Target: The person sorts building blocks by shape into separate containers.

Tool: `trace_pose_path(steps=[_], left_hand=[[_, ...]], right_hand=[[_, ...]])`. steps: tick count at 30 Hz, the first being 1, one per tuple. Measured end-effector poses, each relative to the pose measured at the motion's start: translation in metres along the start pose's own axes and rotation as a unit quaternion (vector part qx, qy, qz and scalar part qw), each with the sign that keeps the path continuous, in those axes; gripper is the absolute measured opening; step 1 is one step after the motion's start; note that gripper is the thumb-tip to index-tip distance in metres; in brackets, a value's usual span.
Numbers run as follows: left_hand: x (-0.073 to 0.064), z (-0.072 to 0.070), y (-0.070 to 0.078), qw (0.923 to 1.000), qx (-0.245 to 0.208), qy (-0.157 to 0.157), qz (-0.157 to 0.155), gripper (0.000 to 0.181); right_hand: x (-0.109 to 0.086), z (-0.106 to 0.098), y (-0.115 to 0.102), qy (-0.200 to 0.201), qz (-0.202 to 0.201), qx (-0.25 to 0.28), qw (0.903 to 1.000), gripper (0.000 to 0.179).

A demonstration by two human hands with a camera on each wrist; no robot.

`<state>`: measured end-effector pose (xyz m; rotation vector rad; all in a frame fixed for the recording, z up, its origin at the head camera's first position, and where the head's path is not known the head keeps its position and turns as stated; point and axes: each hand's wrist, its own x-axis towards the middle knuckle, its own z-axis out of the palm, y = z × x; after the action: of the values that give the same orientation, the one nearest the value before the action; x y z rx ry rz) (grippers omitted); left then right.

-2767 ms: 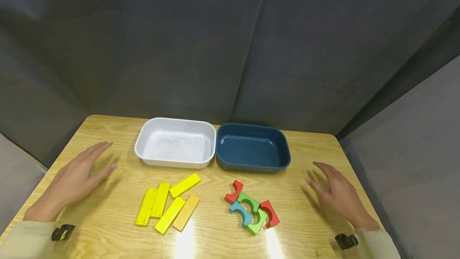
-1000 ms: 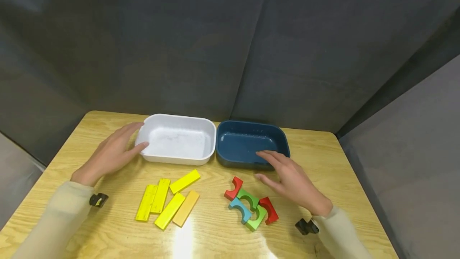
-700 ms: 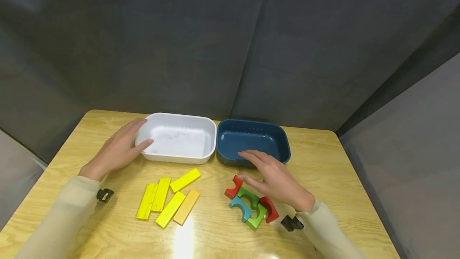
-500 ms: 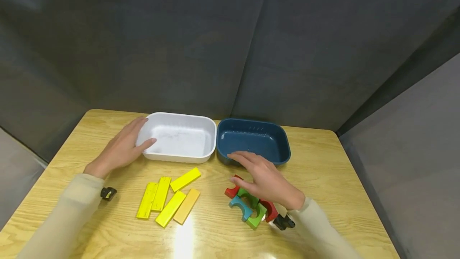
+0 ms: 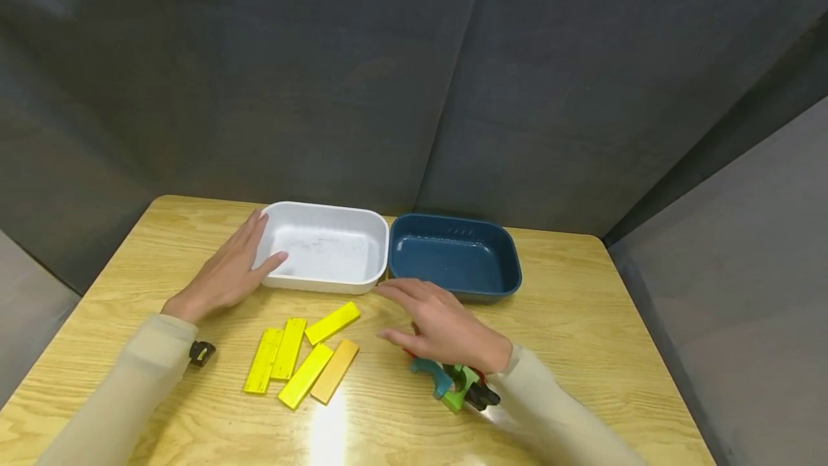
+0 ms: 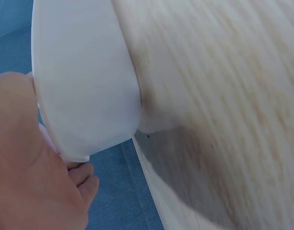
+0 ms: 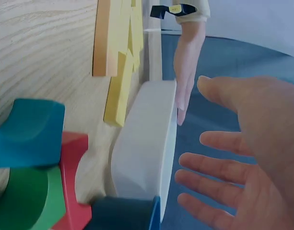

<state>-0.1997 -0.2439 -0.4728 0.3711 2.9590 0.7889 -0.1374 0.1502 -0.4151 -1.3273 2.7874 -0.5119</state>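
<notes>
My left hand (image 5: 226,272) is at the left end of a white plastic bin (image 5: 323,284), its thumb over the rim and its fingers extended along the outer side. In the left wrist view the palm lies close against the bin wall (image 6: 89,76); whether it presses there I cannot tell. My right hand (image 5: 446,326) hovers with spread fingers in front of a dark blue bin (image 5: 491,288), holding nothing. Beneath it are arch-shaped blocks: a blue one (image 5: 436,374), a light green one (image 5: 454,400) and, mostly hidden in the head view, a red one (image 7: 72,167).
Several yellow rectangular blocks (image 5: 306,377) and an orange one (image 5: 335,372) lie on the wooden table (image 5: 569,380) before the white bin. Both bins stand side by side near the back edge, against a dark grey curtain (image 5: 323,78).
Both hands have come in from the table's sides. The left one has reached the white bin's end; the right one has moved leftward over the arch blocks. Blocks and bins look unmoved.
</notes>
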Motion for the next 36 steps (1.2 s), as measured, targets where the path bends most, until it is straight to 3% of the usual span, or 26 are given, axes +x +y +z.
trace_pose_path(steps=[12,24,36], left_hand=[[-0.001,0.004,0.001,0.9999,0.01,0.0,0.004,0.096],[-0.002,0.007,0.0,0.9998,0.004,0.009,0.015,0.093],[-0.002,0.007,-0.001,0.9999,0.004,0.005,0.009,0.093]], right_hand=[[0.026,0.022,-0.009,-0.053,-0.036,0.009,0.9979,0.064],[0.05,0.041,-0.013,-0.077,-0.08,-0.003,0.9938,0.05],[0.069,0.063,-0.013,-0.084,-0.107,-0.065,0.9886,0.043]])
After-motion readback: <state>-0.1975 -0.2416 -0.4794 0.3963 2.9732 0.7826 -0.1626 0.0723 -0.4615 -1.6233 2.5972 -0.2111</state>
